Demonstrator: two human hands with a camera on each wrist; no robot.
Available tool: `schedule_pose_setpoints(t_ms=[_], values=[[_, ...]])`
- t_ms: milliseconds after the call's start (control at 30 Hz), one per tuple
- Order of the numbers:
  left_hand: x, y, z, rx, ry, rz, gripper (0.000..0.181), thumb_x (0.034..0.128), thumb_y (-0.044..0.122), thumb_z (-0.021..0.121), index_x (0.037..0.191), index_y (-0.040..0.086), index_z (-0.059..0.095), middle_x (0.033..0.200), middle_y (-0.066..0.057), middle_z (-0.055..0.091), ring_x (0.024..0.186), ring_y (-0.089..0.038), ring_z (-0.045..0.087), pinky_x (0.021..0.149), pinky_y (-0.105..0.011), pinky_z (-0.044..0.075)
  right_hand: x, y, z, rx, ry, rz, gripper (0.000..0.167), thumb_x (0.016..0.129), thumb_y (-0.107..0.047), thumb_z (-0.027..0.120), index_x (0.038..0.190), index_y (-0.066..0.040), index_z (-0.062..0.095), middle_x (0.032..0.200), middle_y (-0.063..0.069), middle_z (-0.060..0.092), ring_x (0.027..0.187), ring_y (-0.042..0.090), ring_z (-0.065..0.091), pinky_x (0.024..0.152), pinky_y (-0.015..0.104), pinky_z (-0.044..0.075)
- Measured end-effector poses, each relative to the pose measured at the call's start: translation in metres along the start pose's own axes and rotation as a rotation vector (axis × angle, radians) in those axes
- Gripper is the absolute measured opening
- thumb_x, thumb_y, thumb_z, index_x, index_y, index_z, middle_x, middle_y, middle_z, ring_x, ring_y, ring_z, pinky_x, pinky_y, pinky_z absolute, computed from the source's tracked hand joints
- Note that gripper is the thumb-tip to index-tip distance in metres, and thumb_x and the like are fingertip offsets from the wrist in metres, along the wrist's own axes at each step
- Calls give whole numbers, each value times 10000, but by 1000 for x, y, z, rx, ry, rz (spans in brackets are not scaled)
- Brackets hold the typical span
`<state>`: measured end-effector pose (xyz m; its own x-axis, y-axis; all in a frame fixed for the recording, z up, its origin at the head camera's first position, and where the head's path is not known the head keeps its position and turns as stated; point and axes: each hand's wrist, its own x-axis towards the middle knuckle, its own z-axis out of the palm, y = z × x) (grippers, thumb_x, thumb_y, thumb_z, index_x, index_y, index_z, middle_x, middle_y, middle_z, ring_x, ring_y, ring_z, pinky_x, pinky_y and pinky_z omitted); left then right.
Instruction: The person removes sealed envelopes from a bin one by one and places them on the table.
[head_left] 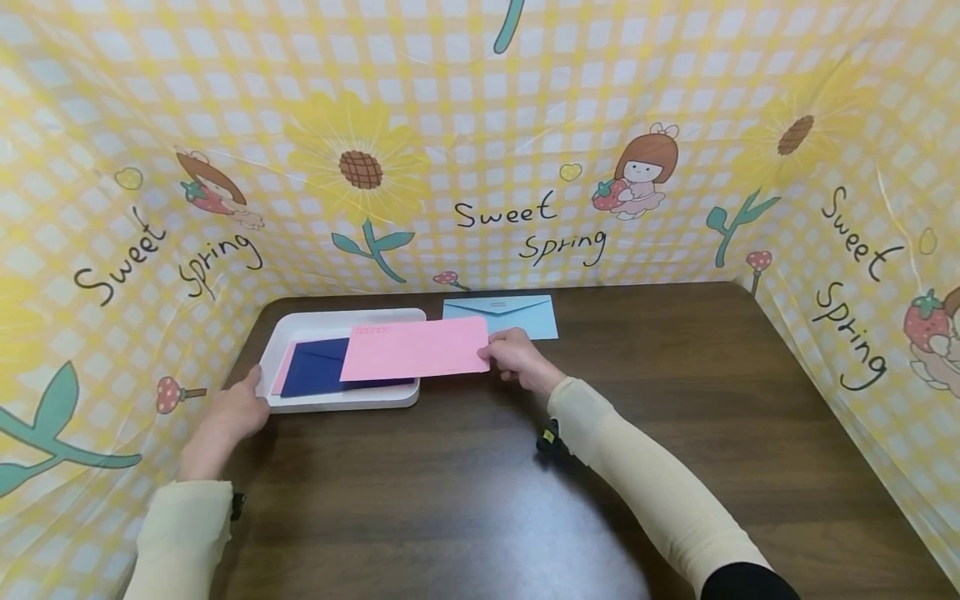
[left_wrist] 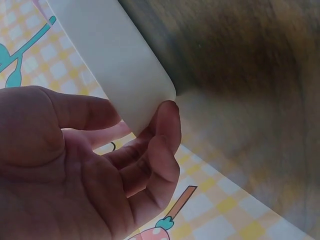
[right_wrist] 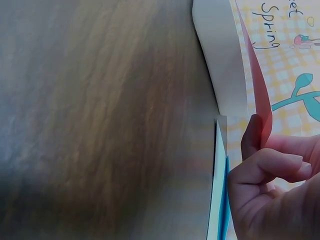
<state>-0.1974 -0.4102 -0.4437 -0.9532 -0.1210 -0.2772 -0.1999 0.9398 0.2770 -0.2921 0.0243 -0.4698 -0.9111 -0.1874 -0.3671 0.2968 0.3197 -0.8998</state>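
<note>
My right hand (head_left: 522,360) pinches the right end of a pink envelope (head_left: 416,350) between thumb and fingers. The envelope is held over the right part of a white tray (head_left: 348,405); in the right wrist view the pink envelope (right_wrist: 257,82) appears nearly edge-on, above the tray wall (right_wrist: 220,55). Inside the tray lies a dark blue envelope (head_left: 311,367), partly covered, with a pink edge (head_left: 282,371) showing beneath it. My left hand (head_left: 238,408) grips the tray's left end, thumb on one side and curled fingers at the corner in the left wrist view.
A light blue envelope (head_left: 528,315) lies flap up at the table's back edge, right of the tray, partly hidden behind the pink one. The brown wooden table (head_left: 450,500) is enclosed by yellow checked cloth (head_left: 480,125) at the back and sides.
</note>
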Motion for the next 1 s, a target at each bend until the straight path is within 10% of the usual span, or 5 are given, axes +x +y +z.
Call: schedule_pose_setpoints(t_ms=[1000], values=[[0, 4, -1, 58, -67, 0, 695, 1043, 145, 344, 1560, -185, 17, 1466, -519, 281, 1300, -680, 394, 1052, -742, 356, -7, 18, -40, 19, -18, -27, 267, 989, -118, 695, 749, -66, 587, 581, -10, 375, 503, 145, 357, 509, 267, 352]])
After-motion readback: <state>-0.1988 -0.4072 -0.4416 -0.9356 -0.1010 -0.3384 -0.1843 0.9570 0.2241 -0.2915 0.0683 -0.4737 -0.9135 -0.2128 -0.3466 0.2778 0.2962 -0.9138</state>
